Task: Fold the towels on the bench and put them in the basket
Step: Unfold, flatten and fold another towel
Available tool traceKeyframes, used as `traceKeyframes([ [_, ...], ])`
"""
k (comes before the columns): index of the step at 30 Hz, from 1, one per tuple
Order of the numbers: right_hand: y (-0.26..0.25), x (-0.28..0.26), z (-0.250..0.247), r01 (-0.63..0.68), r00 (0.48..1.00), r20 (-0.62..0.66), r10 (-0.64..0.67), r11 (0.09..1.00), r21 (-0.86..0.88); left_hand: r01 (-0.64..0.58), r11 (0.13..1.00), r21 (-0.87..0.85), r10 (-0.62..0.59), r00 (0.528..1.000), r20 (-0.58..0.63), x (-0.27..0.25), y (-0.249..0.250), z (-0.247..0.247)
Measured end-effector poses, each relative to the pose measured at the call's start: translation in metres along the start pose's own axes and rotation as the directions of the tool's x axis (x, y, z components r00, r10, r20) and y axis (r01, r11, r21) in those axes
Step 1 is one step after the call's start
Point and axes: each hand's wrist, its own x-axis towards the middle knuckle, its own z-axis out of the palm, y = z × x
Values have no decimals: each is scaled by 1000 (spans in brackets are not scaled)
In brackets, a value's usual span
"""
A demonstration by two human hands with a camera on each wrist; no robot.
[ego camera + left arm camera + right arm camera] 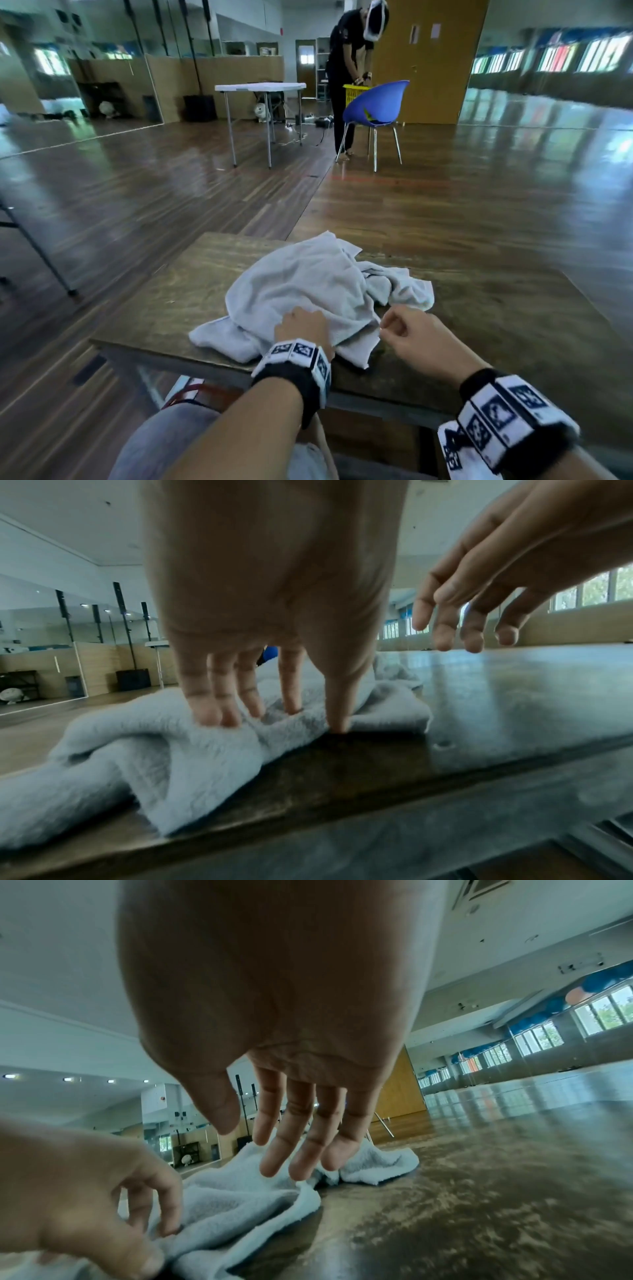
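A crumpled light grey towel (308, 284) lies on the dark wooden bench (479, 308). My left hand (301, 325) is on the towel's near edge. In the left wrist view its fingers (205, 715) sink into the towel (171, 764) while the thumb presses at the hem, bunching cloth between them. My right hand (394, 325) hovers just right of the towel's near corner with its fingers (291, 1156) relaxed, holding nothing. A yellow basket (356, 94) stands far off beside a blue chair.
Another person (349, 61) bends over the basket by the blue chair (376, 106). A white folding table (260, 87) stands on the wooden floor beyond the bench. The bench's right half (479, 1204) is bare wood. My knee shows below the bench's near edge.
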Motion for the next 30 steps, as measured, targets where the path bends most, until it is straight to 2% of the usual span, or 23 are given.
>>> traceKeyframes([
  [2, 3, 11, 4, -7, 999, 34, 9, 998, -62, -15, 998, 54, 18, 998, -62, 6, -4, 3],
  [4, -2, 21, 3, 11, 999, 51, -5, 991, -130, -51, 998, 46, 54, 996, -75, 9, -6, -1],
  [5, -5, 26, 2, 15, 999, 41, -9, 990, -143, -65, 998, -12, 64, 995, -74, 10, -5, -6],
  [7, -11, 35, 0, 34, 999, 8, -33, 992, -124, -87, 967, -240, 61, 992, -114, 13, 0, -22],
  [9, -17, 40, -3, 86, 996, -18, -87, 994, -60, -165, 861, -481, 71, 976, -208, 17, 12, -41],
  [11, -23, 40, -6, 146, 988, -65, -143, 988, 57, -288, 728, -622, 109, 944, -311, 17, 28, -62],
  [12, -25, 39, -9, 172, 982, -96, -162, 980, 100, -356, 677, -644, 147, 923, -355, 16, 37, -73],
  [14, -27, 39, -19, 195, 966, -196, -168, 972, 131, -507, 638, -579, 270, 852, -449, 14, 52, -93],
  [16, -20, 40, -36, 199, 929, -344, -136, 967, 157, -609, 641, -468, 395, 784, -479, 17, 59, -111],
  [19, 0, 37, -67, 150, 818, -575, 0, 966, 213, -647, 712, -273, 529, 750, -397, 26, 57, -130],
  [21, 15, 32, -84, 141, 732, -670, 122, 935, 325, -640, 748, -177, 551, 747, -371, 31, 59, -134],
  [23, 27, 26, -96, 214, 676, -713, 189, 875, 435, -618, 751, -232, 507, 765, -397, 32, 70, -132],
  [24, 32, 22, -100, 261, 672, -712, 202, 836, 483, -605, 728, -322, 463, 781, -420, 30, 80, -130],
  [26, 44, 12, -106, 288, 741, -638, 211, 758, 585, -532, 591, -606, 343, 846, -409, 25, 107, -130],
  [27, 51, 7, -107, 256, 779, -596, 196, 768, 587, -475, 493, -728, 289, 879, -379, 22, 121, -131],
  [28, 58, 1, -107, 205, 803, -571, 171, 820, 534, -441, 417, -795, 277, 895, -351, 18, 135, -131],
  [29, 64, -4, -106, 152, 816, -561, 139, 886, 439, -447, 389, -805, 316, 886, -339, 16, 148, -131],
  [30, 68, -10, -105, 108, 824, -557, 103, 937, 333, -484, 379, -789, 400, 854, -332, 12, 160, -129],
])
